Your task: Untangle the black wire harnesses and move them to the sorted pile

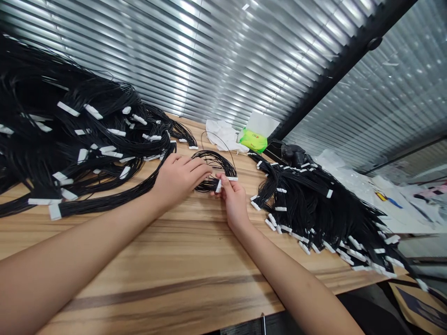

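A small coil of thin black wire (214, 163) with white connectors lies on the wooden table (181, 260) in front of me. My left hand (179, 179) rests on the coil's left side, fingers curled and pressing the strands together. My right hand (233, 200) pinches the coil's near side, where a white connector (218, 186) sticks out between thumb and fingers. Another white connector (232, 178) lies just beyond the right thumb.
A large heap of black wire bundles with white tags (70, 139) covers the table's left. A second pile of coiled bundles (314, 209) lies at the right, reaching the table edge. White paper and a green packet (253, 139) sit at the back by the window blinds.
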A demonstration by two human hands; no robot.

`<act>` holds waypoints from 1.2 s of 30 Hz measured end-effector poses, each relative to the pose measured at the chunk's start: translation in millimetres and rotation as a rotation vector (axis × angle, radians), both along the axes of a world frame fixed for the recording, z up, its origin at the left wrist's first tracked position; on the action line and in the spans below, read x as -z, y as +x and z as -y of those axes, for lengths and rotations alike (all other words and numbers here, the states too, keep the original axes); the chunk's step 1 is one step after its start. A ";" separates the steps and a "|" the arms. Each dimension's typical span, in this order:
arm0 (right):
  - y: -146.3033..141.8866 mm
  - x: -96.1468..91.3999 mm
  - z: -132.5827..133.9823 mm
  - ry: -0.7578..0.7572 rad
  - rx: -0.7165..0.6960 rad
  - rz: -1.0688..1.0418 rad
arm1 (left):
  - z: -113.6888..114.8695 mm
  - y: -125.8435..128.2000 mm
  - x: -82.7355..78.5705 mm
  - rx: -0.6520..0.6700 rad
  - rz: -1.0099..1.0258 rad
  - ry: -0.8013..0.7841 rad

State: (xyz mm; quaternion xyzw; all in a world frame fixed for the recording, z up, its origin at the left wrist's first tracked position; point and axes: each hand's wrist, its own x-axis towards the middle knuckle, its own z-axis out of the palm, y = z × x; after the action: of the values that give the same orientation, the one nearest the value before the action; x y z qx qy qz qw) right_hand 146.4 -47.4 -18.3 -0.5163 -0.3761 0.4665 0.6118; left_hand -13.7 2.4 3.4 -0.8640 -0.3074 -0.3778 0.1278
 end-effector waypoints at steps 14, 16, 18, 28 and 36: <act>0.9 2.7 -1.1 0.008 -0.008 -0.029 | -3.8 -2.4 4.0 0.043 0.126 -0.086; 1.1 2.6 -1.0 0.001 -0.003 -0.025 | -5.8 -3.5 5.6 0.039 0.147 -0.068; 1.1 2.2 -0.7 0.001 -0.004 -0.022 | -6.8 -4.2 7.3 0.048 0.174 -0.055; -0.7 -1.7 2.0 0.009 -0.002 -0.031 | -5.0 -3.0 4.1 0.160 0.094 -0.051; 0.5 0.5 -1.6 0.041 -0.014 -0.047 | -5.5 -1.5 3.3 0.081 -0.045 -0.005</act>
State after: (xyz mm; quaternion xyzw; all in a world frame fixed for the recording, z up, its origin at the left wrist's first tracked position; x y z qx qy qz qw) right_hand 147.0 -45.7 -18.7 -0.4897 -0.3747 0.4750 0.6278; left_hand -15.2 7.9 0.1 -0.8842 -0.2703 -0.3624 0.1173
